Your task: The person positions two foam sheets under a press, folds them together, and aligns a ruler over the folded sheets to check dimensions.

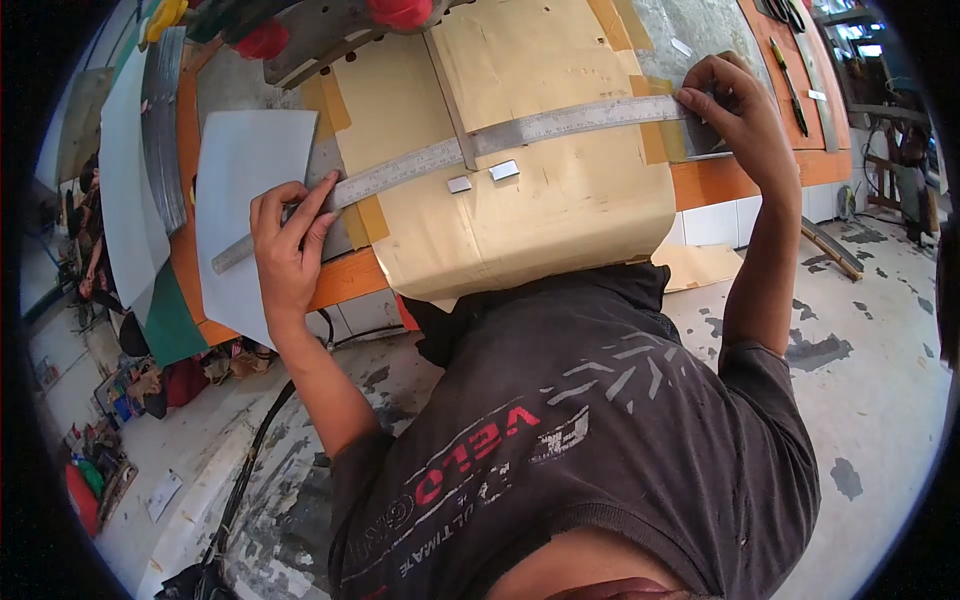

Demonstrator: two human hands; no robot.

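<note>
A long steel ruler (560, 122) lies slantwise across a tan sheet (560, 215) that is taped over the workbench and hangs over its front edge. My left hand (288, 240) holds the ruler near its left end, fingertips on top and thumb at the lower edge. At the right end, my right hand (738, 115) pinches it between thumb and fingers. A narrow metal strip (447, 95) runs away from me, its near end meeting the ruler around the middle. Just below lie two small shiny metal pieces (504, 171) (459, 185), touched by neither hand.
A machine part with red knobs (400, 10) stands at the far edge. White sheets (245, 180) and a stack of grey strips (163, 130) lie left. A pen (790, 90) rests on the orange bench (830, 140) at right. Black cables (255, 450) cross the floor.
</note>
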